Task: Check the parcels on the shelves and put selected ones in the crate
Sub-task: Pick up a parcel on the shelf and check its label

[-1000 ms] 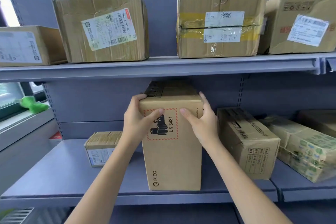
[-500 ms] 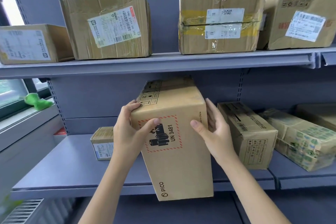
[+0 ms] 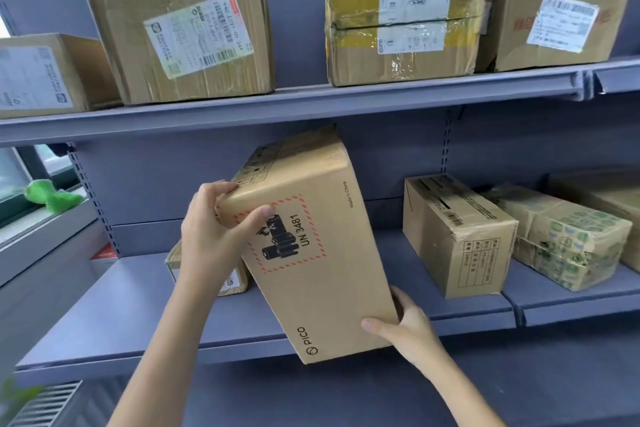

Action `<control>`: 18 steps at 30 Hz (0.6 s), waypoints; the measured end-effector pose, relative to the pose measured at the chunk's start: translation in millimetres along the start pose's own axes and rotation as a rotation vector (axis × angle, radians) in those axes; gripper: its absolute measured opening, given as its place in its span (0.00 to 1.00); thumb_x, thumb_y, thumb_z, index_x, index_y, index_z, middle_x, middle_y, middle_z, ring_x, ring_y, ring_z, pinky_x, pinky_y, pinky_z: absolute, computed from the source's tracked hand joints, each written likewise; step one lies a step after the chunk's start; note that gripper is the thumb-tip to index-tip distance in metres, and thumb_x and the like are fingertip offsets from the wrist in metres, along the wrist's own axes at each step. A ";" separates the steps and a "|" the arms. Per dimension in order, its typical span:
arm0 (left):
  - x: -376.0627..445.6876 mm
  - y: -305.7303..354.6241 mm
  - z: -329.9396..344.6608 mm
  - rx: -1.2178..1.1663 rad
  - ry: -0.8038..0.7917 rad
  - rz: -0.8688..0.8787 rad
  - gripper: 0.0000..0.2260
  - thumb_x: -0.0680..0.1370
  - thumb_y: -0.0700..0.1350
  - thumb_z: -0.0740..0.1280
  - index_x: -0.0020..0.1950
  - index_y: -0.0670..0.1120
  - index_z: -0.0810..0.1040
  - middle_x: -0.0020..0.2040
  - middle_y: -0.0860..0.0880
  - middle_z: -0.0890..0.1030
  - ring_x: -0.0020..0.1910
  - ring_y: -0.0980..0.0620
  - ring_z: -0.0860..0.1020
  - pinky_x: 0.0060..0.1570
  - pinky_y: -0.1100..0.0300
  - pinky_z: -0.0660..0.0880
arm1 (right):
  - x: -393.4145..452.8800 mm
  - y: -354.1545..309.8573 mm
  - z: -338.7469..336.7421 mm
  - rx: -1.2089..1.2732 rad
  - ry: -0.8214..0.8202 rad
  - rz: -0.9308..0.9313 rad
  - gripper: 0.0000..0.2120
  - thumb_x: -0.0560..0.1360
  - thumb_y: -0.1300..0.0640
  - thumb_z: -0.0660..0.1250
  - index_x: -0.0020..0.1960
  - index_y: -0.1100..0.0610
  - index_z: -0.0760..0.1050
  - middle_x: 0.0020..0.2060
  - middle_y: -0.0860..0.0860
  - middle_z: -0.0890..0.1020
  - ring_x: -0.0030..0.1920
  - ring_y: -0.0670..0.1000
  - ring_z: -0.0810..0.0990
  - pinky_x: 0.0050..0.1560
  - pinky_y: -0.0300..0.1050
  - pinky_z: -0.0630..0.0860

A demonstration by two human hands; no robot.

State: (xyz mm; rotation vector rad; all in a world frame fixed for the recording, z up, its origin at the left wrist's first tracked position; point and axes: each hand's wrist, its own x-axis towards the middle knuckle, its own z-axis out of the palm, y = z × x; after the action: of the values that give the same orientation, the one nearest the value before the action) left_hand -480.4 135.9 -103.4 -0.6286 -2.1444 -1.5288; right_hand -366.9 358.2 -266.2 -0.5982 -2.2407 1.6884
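Box (image 3: pixel 311 253) now tilted off grey shelf (image 3: pixel 138 315).

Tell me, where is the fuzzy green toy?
The fuzzy green toy sits far left in the head view, on the window ledge beside the grey shelves.

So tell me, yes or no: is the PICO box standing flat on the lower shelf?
No, the PICO box is tilted and lifted off the lower shelf, gripped by the left hand and right hand.
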 end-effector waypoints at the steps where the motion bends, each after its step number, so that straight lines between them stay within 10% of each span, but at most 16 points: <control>1: 2.0 1.1 -1.4 0.028 -0.005 0.008 0.22 0.66 0.52 0.75 0.56 0.50 0.72 0.54 0.50 0.76 0.53 0.46 0.76 0.51 0.46 0.76 | -0.3 0.9 1.2 0.001 0.012 0.002 0.45 0.59 0.45 0.78 0.71 0.51 0.63 0.59 0.45 0.77 0.58 0.48 0.75 0.60 0.46 0.73; 7: 4.9 7.9 -2.9 0.116 -0.055 0.072 0.22 0.66 0.53 0.74 0.56 0.48 0.72 0.57 0.49 0.75 0.54 0.48 0.75 0.50 0.51 0.75 | -4.3 5.9 9.8 0.174 0.044 0.055 0.45 0.51 0.44 0.79 0.64 0.53 0.69 0.52 0.46 0.81 0.53 0.47 0.79 0.55 0.44 0.77; 12: 16.6 23.7 -2.6 0.364 -0.144 0.219 0.22 0.69 0.52 0.73 0.57 0.43 0.72 0.53 0.52 0.73 0.55 0.49 0.71 0.51 0.57 0.67 | -5.2 12.3 16.2 0.266 0.095 0.060 0.25 0.58 0.57 0.81 0.52 0.51 0.76 0.45 0.47 0.84 0.47 0.47 0.82 0.44 0.37 0.76; 18: 24.7 39.2 6.8 0.522 -0.213 0.358 0.21 0.69 0.57 0.70 0.54 0.45 0.73 0.51 0.51 0.74 0.53 0.51 0.66 0.48 0.60 0.63 | -4.0 16.1 17.4 0.290 0.133 0.068 0.36 0.46 0.44 0.79 0.52 0.55 0.78 0.42 0.47 0.86 0.45 0.47 0.83 0.45 0.40 0.78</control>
State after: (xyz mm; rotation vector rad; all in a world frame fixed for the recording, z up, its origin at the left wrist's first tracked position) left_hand -477.7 156.5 -61.4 -0.9460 -2.2942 -0.7016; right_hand -368.6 345.3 -286.4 -0.6978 -1.8594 1.8994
